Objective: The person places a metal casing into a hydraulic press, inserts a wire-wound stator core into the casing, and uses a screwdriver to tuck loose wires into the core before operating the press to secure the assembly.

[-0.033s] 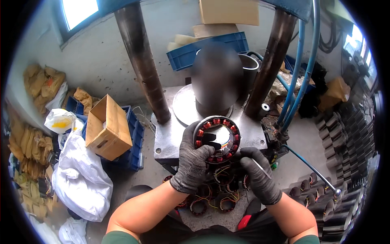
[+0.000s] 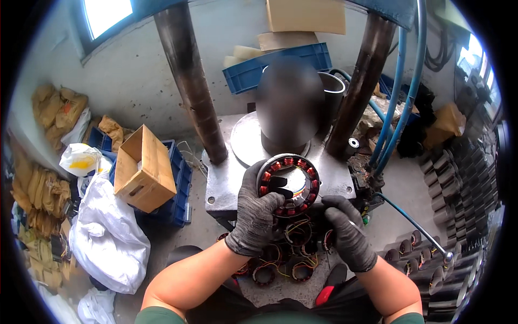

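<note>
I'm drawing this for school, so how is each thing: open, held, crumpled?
Copper-wound ring: held up
Left hand: closed on that ring
Right hand: curled around a thin pale tool
Cardboard box: open
White sack: crumpled
Lower rings: set down, wires loose

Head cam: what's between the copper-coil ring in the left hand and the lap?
In the head view, several similar rings with coloured leads lie in that stretch, on the floor below the held ring.
</note>
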A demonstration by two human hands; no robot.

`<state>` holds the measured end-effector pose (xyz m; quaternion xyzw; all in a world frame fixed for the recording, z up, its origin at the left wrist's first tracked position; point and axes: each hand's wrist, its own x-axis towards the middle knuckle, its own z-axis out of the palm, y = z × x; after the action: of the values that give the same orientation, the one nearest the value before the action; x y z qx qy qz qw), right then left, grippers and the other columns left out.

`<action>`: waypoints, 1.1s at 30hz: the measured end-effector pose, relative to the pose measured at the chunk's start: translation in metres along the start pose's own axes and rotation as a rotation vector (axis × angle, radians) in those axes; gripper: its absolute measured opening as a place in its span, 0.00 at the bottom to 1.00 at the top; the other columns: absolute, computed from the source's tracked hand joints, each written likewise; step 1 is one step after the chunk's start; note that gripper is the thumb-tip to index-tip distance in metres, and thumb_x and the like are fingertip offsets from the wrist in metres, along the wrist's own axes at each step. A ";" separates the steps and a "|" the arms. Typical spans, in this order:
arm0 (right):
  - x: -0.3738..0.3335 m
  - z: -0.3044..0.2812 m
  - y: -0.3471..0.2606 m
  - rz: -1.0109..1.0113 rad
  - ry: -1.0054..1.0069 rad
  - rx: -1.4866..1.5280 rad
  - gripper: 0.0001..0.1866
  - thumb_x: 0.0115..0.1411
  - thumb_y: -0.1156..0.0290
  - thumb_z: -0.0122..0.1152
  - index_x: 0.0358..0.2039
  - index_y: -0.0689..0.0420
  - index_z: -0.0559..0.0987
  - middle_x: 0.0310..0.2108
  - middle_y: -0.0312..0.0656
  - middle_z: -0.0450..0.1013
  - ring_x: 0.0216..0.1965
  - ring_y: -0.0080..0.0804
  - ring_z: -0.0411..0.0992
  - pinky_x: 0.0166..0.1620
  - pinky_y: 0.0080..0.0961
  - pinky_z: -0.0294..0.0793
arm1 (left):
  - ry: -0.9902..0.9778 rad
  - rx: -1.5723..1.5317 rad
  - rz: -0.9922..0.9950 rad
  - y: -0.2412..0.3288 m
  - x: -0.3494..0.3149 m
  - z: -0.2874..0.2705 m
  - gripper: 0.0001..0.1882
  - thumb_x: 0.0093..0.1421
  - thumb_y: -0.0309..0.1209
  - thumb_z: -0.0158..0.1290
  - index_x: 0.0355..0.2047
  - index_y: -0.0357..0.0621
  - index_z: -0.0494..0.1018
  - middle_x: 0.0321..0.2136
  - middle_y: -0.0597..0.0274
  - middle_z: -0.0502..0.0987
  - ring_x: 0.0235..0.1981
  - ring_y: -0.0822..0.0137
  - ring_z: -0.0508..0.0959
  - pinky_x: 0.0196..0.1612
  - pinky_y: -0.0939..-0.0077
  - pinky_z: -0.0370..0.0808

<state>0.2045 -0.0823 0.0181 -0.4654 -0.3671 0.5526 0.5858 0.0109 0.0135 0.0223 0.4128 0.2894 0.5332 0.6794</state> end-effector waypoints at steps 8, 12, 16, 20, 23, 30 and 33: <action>-0.009 -0.016 -0.020 -0.289 0.009 -0.138 0.17 0.66 0.63 0.62 0.49 0.61 0.80 0.40 0.41 0.80 0.43 0.31 0.78 0.51 0.29 0.77 | -0.005 0.046 0.002 0.011 0.001 -0.010 0.39 0.49 0.17 0.49 0.66 0.41 0.66 0.49 0.52 0.78 0.41 0.65 0.82 0.46 0.70 0.86; -0.014 -0.011 -0.025 -0.324 -0.061 -0.142 0.17 0.64 0.62 0.65 0.46 0.61 0.80 0.40 0.43 0.81 0.43 0.32 0.79 0.51 0.31 0.79 | -0.015 0.061 0.023 0.005 0.003 -0.015 0.40 0.49 0.18 0.51 0.66 0.43 0.67 0.47 0.51 0.78 0.39 0.64 0.83 0.42 0.71 0.87; -0.013 -0.013 -0.029 -0.313 -0.120 -0.211 0.18 0.67 0.59 0.66 0.46 0.62 0.81 0.41 0.43 0.82 0.44 0.32 0.80 0.52 0.32 0.80 | -0.039 0.082 0.040 0.006 0.002 -0.017 0.41 0.46 0.17 0.50 0.66 0.41 0.66 0.51 0.52 0.78 0.46 0.62 0.81 0.47 0.69 0.86; -0.013 -0.017 -0.025 -0.299 -0.083 -0.164 0.19 0.68 0.57 0.65 0.46 0.63 0.81 0.41 0.44 0.82 0.44 0.32 0.80 0.52 0.32 0.80 | -0.059 0.063 0.025 0.012 -0.002 -0.010 0.41 0.48 0.14 0.46 0.67 0.39 0.65 0.54 0.54 0.77 0.55 0.62 0.78 0.54 0.67 0.85; -0.010 -0.019 -0.027 -0.297 -0.089 -0.148 0.19 0.68 0.58 0.64 0.46 0.62 0.81 0.41 0.44 0.82 0.43 0.30 0.80 0.49 0.31 0.80 | -0.080 0.057 0.014 0.014 -0.004 -0.010 0.41 0.49 0.14 0.47 0.67 0.40 0.64 0.53 0.52 0.77 0.54 0.62 0.79 0.55 0.65 0.85; -0.007 -0.019 -0.023 -0.263 -0.037 -0.115 0.19 0.67 0.58 0.66 0.47 0.63 0.80 0.38 0.44 0.82 0.38 0.29 0.79 0.44 0.28 0.80 | -0.100 0.094 -0.016 0.013 -0.005 -0.009 0.42 0.46 0.16 0.50 0.67 0.38 0.65 0.49 0.52 0.78 0.48 0.63 0.82 0.55 0.68 0.84; -0.004 -0.023 -0.021 -0.256 -0.040 -0.101 0.19 0.67 0.59 0.67 0.47 0.63 0.80 0.39 0.45 0.83 0.38 0.33 0.81 0.44 0.29 0.81 | -0.115 0.161 0.004 0.017 -0.004 -0.003 0.44 0.43 0.19 0.52 0.67 0.38 0.65 0.48 0.52 0.79 0.43 0.66 0.82 0.50 0.71 0.84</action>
<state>0.2321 -0.0890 0.0321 -0.4324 -0.4624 0.4634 0.6200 -0.0010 0.0123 0.0350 0.4967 0.2912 0.4852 0.6581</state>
